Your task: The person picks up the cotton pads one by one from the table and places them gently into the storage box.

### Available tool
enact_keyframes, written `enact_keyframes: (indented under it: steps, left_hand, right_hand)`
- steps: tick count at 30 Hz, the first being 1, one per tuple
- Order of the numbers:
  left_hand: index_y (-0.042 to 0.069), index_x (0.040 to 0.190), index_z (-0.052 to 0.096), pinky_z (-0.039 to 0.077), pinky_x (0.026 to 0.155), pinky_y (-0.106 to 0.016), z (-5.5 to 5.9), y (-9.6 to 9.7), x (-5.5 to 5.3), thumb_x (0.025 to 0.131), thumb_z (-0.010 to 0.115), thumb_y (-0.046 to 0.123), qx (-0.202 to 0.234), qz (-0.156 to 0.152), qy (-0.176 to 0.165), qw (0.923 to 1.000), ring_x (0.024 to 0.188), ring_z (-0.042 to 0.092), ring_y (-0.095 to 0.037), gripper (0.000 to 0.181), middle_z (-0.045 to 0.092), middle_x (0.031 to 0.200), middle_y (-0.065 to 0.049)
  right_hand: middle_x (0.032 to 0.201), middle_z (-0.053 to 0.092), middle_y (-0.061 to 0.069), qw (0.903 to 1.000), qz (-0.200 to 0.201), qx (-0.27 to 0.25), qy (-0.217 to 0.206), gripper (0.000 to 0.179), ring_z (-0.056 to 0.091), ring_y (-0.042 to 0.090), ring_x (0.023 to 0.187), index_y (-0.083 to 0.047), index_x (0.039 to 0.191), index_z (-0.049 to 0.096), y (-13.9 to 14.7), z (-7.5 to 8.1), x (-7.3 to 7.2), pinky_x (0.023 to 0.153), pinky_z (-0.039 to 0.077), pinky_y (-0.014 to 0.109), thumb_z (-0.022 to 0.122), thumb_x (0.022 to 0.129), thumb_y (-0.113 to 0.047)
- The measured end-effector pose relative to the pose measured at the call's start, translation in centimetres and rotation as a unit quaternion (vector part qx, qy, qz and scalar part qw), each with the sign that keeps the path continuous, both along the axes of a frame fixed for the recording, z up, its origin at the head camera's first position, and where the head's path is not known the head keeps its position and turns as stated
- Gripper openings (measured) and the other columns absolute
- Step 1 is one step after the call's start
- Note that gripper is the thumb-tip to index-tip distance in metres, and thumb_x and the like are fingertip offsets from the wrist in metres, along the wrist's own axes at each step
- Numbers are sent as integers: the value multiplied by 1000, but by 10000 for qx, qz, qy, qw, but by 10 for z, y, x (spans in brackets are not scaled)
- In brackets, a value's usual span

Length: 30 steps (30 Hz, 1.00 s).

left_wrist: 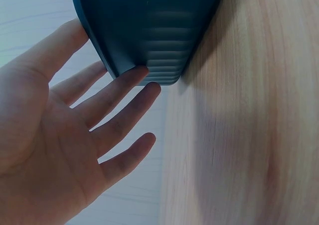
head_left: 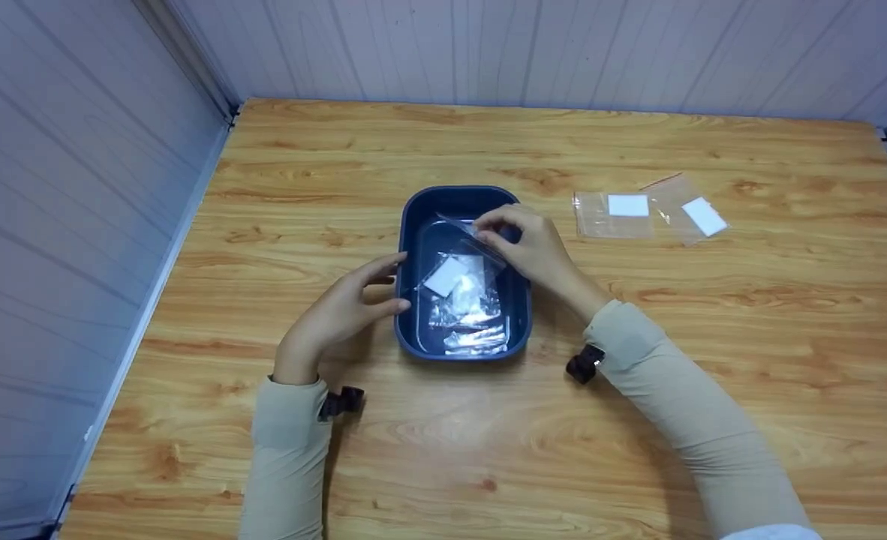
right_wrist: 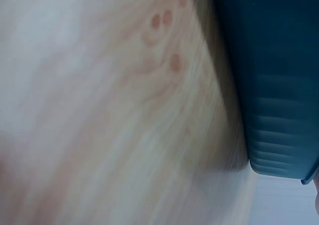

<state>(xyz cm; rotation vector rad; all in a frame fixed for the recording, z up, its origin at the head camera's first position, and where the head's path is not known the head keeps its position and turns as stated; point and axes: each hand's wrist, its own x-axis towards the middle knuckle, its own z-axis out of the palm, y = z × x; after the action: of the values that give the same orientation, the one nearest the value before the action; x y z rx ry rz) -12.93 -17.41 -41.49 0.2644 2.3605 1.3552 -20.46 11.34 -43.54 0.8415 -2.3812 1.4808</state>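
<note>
A dark blue plastic bin (head_left: pixel 401 330) stands mid-table with several clear zip bags (head_left: pixel 464 296) inside, one showing a white card (head_left: pixel 446 277). Over the bin's far right part, my right hand (head_left: pixel 527 241) pinches a clear zip bag (head_left: pixel 455 223) between thumb and fingertips. At the left side, my left hand (head_left: pixel 344 304) touches the bin's rim and wall with spread, mostly straight fingers. The left wrist view shows those fingers (left_wrist: pixel 117 98) against the ribbed bin wall (left_wrist: pixel 169 41). Only the bin's outer side (right_wrist: pixel 274 85) and a sliver of hand appear in the right wrist view.
To the right of the bin lie two clear zip bags, one with a white card (head_left: pixel 628 205) and one with a tilted white card (head_left: pixel 705 217). The wooden table (head_left: pixel 714 337) meets pale panel walls (head_left: pixel 413 52) at the back and left.
</note>
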Motion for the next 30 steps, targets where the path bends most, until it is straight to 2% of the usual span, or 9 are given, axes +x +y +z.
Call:
enact_keyframes:
  steps: [8,23,27,30]
  left_hand:
    - [24,153,39,29,115,-51,-1,-1,0,94,71,26,-1,-3,-27,10000,137,41,-26,67,47,148,-8]
    - [19,153,38,28,115,-51,0,-4,-1,93,72,25,180,-131,105,9997,137,42,-30,70,45,150,-11]
    - [20,153,38,27,116,-51,-1,-4,-2,93,72,26,176,-82,77,9998,137,41,-29,70,45,149,-10]
    - [19,153,38,27,115,-51,-2,-5,-2,93,72,26,193,-77,100,9997,136,42,-29,69,46,149,-10]
  right_hand:
    - [102,72,6,9999,74,-147,-43,16,64,18,96,-4,105,74,-1,0,1,84,52,44,72,91,-11]
    - [106,72,4,9995,-12,-249,-217,19,63,13,101,-2,108,73,4,7,1,90,50,32,68,95,-15]
    - [104,72,4,9990,-45,-377,-227,19,62,14,95,-3,109,73,9,10,0,85,50,28,69,94,-14]
    - [102,72,5,9987,-113,-433,-226,18,61,14,91,-2,109,73,13,10,-1,83,50,32,69,94,-12]
